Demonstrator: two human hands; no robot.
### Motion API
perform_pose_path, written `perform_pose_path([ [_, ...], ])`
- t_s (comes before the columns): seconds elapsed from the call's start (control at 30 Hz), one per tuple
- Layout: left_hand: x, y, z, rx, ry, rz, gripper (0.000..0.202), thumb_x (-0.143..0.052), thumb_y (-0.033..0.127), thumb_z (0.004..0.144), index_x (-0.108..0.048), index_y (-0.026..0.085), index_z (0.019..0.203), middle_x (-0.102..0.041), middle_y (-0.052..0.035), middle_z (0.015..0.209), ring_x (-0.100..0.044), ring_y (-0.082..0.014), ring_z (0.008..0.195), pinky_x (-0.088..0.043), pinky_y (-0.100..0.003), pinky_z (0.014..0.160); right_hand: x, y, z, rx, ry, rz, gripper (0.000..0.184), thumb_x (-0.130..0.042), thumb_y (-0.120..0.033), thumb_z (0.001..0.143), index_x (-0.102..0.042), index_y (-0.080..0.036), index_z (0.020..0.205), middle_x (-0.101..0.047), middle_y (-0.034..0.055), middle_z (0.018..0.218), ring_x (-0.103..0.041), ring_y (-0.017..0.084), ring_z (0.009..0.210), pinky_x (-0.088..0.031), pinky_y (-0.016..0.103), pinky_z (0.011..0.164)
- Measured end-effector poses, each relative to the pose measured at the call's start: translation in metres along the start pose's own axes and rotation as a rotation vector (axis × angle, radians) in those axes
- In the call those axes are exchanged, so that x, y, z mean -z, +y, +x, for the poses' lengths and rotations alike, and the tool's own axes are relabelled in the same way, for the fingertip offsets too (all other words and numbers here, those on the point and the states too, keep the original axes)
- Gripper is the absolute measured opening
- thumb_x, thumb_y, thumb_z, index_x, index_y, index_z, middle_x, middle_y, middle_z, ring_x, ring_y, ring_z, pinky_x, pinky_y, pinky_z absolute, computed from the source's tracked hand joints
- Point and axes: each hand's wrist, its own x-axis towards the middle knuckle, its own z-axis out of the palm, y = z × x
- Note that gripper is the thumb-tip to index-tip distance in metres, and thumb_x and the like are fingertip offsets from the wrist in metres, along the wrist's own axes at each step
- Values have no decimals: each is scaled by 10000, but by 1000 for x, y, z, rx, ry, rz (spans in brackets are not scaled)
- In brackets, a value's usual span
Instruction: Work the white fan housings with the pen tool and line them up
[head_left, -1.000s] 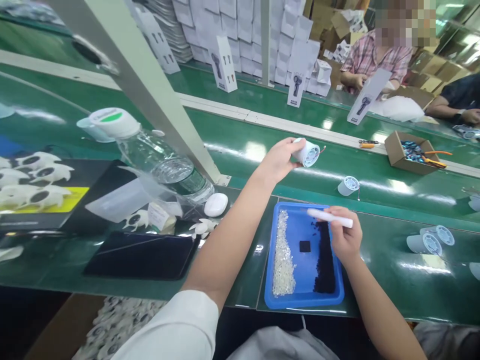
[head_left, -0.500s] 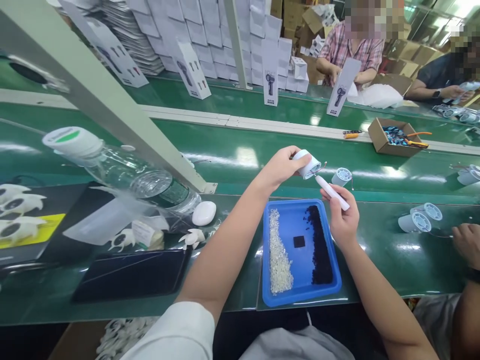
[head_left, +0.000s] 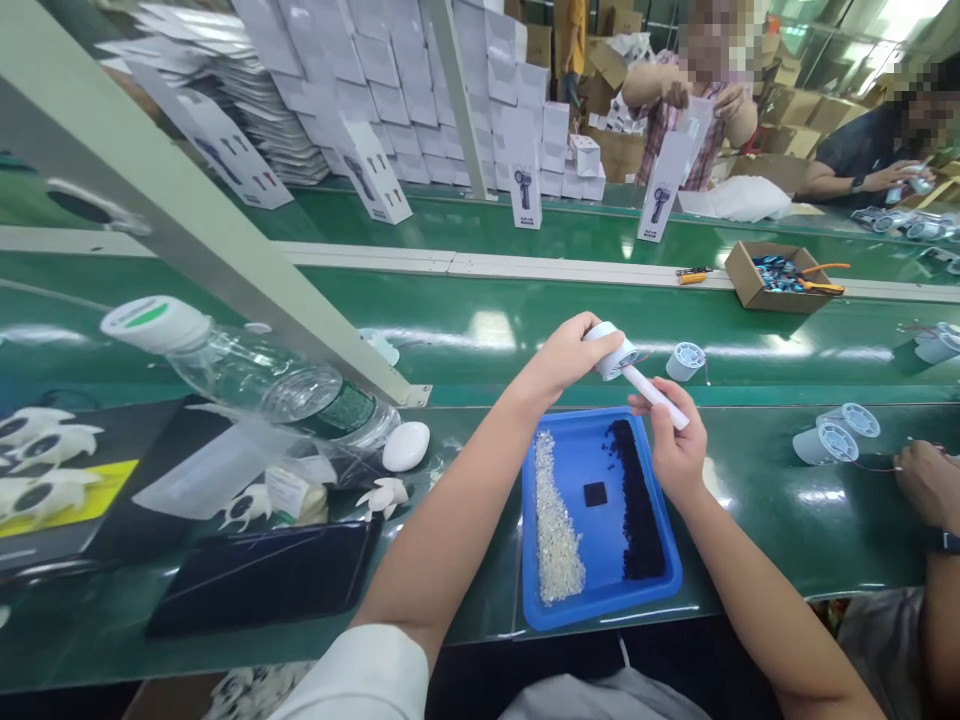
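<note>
Pen (head_left: 654, 394) has shifted from above blue tray (head_left: 592, 545) to wired end of pale-blue cylinder (head_left: 609, 364); tip contact unclear. Left hand (head_left: 568, 357) grips cylinder beyond tray's far edge, right hand (head_left: 681, 450) pinches pen.

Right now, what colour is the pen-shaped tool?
White: the pen-shaped tool shows best in the head view.

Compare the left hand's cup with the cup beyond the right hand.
The held cup is in the left hand; the other cup sits on the belt. The white pen points at the held cup's end; no tool is at the other cup. The held cup is tilted; the other cup upright. Both are pale blue with thin wires.
</note>
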Motion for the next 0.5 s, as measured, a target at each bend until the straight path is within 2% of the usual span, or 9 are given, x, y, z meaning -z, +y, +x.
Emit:
perform_pose_path([
  [0.07, -11, -5, -1, -109, 165, -14, 264, -635, 172, 798, -435, 181, 625, -437, 60, 613, -411, -71, 574, -340, -197, 542, -1, 0, -1, -62, -64, -118, 301, -539, -442, 912, -654, -190, 1031, -659, 15, 740, -607, 144, 604, -519, 278, 616],
  [0.13, -24, -13, -2, -235, 343, -88, 369, -626, 239, 810, -359, 187, 561, -359, 64, 571, -355, -68, 546, -315, -196, 527, -2, -1, -3, -143, -211, -184, 320, -508, -445, 911, -675, -178, 968, -555, -24, 585, -503, 123, 505, -433, 246, 511],
  [0.2, -35, -23, -2, -301, 450, -187, 463, -628, 334, 802, -288, 192, 522, -292, 67, 537, -314, -67, 515, -305, -198, 508, -4, -2, -7, -204, -332, -170, 370, -458, -457, 924, -680, -164, 962, -463, -47, 509, -426, 111, 455, -362, 235, 464],
  [0.27, -42, -32, -3, -288, 475, -308, 503, -643, 415, 760, -257, 199, 520, -254, 73, 517, -284, -66, 489, -288, -200, 477, -6, -3, -12, -235, -357, -119, 424, -423, -485, 933, -675, -149, 988, -415, -56, 500, -382, 103, 442, -326, 234, 455],
  [0.37, -46, -41, -2, -242, 441, -421, 490, -638, 471, 717, -264, 206, 543, -253, 77, 519, -275, -65, 478, -276, -194, 455, -9, 1, -17, -270, -348, -35, 499, -380, -545, 943, -667, -143, 1017, -357, -66, 513, -337, 98, 447, -297, 233, 451],
  [0.43, -45, -45, -2, -248, 416, -389, 450, -617, 468, 719, -282, 210, 563, -273, 76, 535, -294, -67, 490, -297, -193, 466, -10, 3, -18, -290, -347, -3, 524, -357, -563, 949, -665, -145, 1023, -323, -72, 519, -314, 96, 451, -284, 229, 445],
  [0.5, -43, -48, 0, -273, 352, -277, 353, -627, 438, 705, -365, 213, 629, -383, 64, 604, -380, -76, 544, -369, -198, 514, -10, 5, -16, -294, -326, 0, 525, -352, -560, 954, -660, -143, 1038, -306, -75, 522, -294, 95, 453, -272, 227, 439],
])
